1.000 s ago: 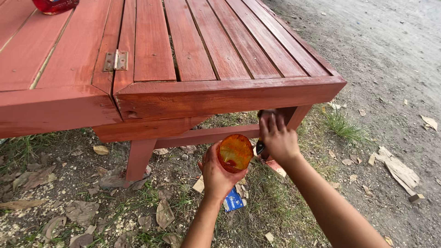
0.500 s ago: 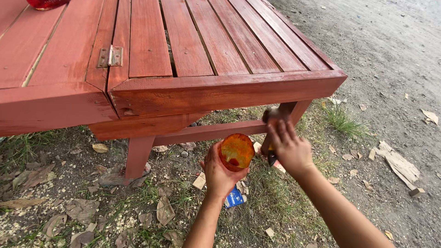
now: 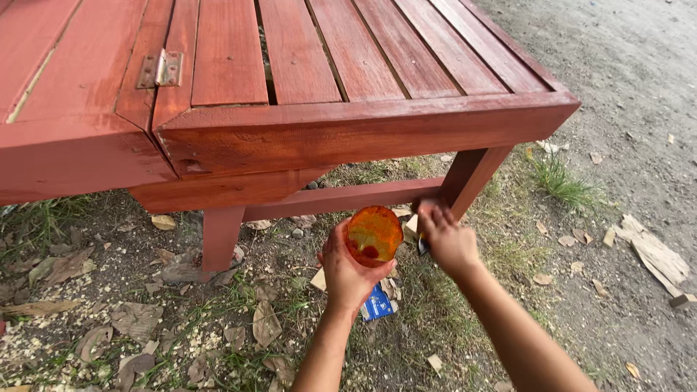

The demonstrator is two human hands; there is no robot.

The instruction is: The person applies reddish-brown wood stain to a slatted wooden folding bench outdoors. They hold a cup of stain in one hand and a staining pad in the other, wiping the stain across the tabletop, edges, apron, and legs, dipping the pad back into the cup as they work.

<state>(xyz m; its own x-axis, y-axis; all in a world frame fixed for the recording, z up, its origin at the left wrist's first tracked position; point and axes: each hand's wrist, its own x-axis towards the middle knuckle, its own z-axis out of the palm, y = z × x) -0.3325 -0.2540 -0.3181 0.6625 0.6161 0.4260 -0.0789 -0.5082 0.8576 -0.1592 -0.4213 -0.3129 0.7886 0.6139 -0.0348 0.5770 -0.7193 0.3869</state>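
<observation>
Cup (image 3: 373,235) left of brush (image 3: 422,245)

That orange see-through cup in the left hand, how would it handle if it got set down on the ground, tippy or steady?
The orange cup looks thin and light, with only a little dark liquid, so probably easily knocked. The ground is uneven with leaves and chips, so it may tip. The left hand wraps it fully.

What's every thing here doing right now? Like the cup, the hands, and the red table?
Orange cup: held up, open, a little red liquid inside.
Left hand: gripping the cup.
Right hand: closed on a dark tool, mostly hidden, by the table leg.
Red table: standing, stained, hinge flat.
</observation>
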